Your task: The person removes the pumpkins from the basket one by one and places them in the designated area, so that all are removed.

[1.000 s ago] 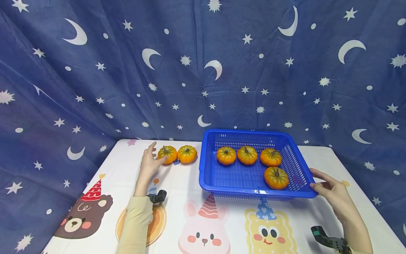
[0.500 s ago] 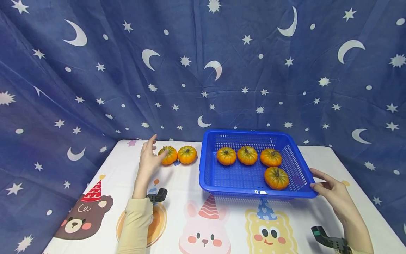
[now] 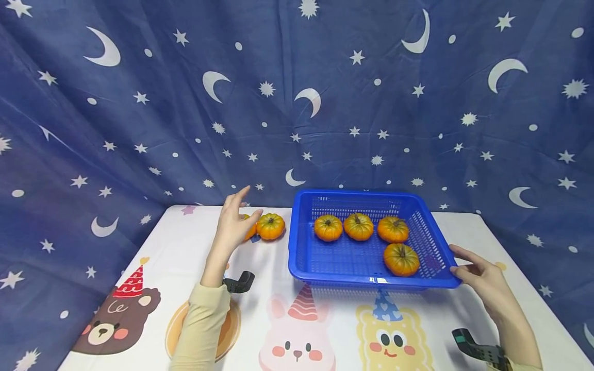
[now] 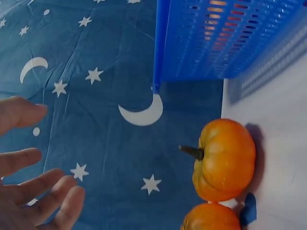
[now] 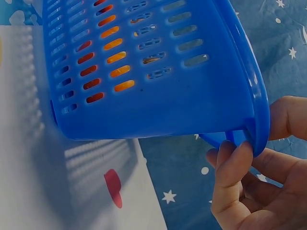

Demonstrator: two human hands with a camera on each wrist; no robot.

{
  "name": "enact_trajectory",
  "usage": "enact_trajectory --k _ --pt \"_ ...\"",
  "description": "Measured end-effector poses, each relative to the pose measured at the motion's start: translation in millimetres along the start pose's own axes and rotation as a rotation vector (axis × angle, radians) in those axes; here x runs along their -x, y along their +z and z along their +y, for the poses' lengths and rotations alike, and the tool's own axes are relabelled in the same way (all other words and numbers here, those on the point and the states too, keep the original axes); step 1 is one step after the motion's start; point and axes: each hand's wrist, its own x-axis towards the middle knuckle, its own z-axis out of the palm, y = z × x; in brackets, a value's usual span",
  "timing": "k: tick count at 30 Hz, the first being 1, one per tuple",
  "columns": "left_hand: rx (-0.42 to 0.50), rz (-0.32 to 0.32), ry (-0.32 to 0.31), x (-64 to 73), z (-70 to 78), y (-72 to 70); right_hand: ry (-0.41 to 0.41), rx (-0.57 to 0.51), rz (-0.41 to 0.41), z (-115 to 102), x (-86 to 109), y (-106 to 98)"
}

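Note:
My left hand [image 3: 232,226] is raised over the table with thumb and fingers spread and nothing held. Behind it sit two small orange pumpkins side by side; the left pumpkin [image 3: 250,233] is partly hidden by the hand, while the right pumpkin [image 3: 270,226] shows whole. In the left wrist view, a stemmed pumpkin [image 4: 224,160] lies apart from the fingers [image 4: 57,191]. My right hand [image 3: 487,283] pinches the near right corner of a blue plastic basket [image 3: 343,280], thumb and fingers either side of its rim [image 5: 256,96]. Several pumpkins lie inside, including one pumpkin [image 3: 401,259] nearest that hand.
A white cloth with cartoon prints covers the table [image 3: 278,340]. Behind and at the sides hangs a dark blue curtain [image 3: 260,103] with moons and stars. The basket's far rim stands close to the curtain.
My left hand has drawn away from the left pumpkin, rising and shifting right, so it now covers much of that pumpkin. The right hand keeps its hold on the basket, and the pumpkins stay put.

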Motion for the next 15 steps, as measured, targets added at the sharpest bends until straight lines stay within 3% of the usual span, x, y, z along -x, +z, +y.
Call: enact_trajectory --k 15 --pt "0.008 -0.021 0.137 -15.0 43.6 18.8 0.022 0.014 -0.006 -0.8 -0.6 0.0"
